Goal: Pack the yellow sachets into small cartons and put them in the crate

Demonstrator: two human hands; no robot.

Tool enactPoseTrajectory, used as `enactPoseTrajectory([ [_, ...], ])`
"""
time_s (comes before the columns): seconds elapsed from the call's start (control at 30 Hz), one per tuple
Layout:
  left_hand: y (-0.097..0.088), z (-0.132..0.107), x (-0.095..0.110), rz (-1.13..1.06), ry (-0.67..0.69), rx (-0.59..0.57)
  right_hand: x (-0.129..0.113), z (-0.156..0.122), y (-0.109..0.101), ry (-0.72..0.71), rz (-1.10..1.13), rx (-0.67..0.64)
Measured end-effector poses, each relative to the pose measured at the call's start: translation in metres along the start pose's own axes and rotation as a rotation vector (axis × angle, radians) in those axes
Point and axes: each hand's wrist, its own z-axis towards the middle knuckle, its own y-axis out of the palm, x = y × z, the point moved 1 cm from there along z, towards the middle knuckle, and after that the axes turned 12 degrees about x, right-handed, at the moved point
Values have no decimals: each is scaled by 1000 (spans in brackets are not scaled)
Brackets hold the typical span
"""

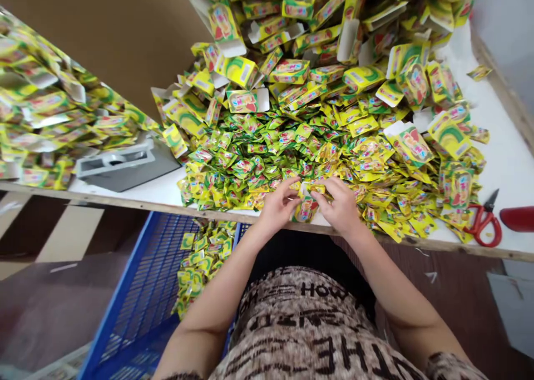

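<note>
My left hand (278,203) and my right hand (340,205) meet at the near edge of the white table (507,157). Together they grip a small yellow-green box (306,207) with a few sachets at its mouth. Just beyond my fingers spreads a wide heap of small yellow-green sachets (292,146). Behind that heap lies a pile of open printed cartons (317,40) with white flaps showing.
Red-handled scissors (484,221) lie at the right table edge beside a red object (517,217). A grey tape dispenser (125,163) sits at the left. More cartons (50,118) pile up far left. A blue crate (137,302) below the table holds filled packs.
</note>
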Motion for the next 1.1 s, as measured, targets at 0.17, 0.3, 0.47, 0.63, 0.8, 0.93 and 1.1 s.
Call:
enactPoseTrajectory([
  [0.17,7,-6,-3,13,10,47,-22,17,-9,1,-268,-351],
  [0.3,17,-9,-14,-111,-105,92,-31,27,-9,-20,-379,-485],
  [0.47,19,-18,-19,-305,-155,99,-40,31,-10,-155,-396,-577],
  [0.63,9,-22,-22,-449,-196,112,-43,34,-13,-146,-239,-521],
  [0.8,3,-25,-24,-484,-220,77,-30,28,-5,-291,-158,-434],
  [0.93,2,-28,-22,-463,-215,27,-18,12,-3,-273,5,-508],
  [1.1,-4,-26,-17,-359,-235,111,-12,-22,-4,307,331,-102],
])
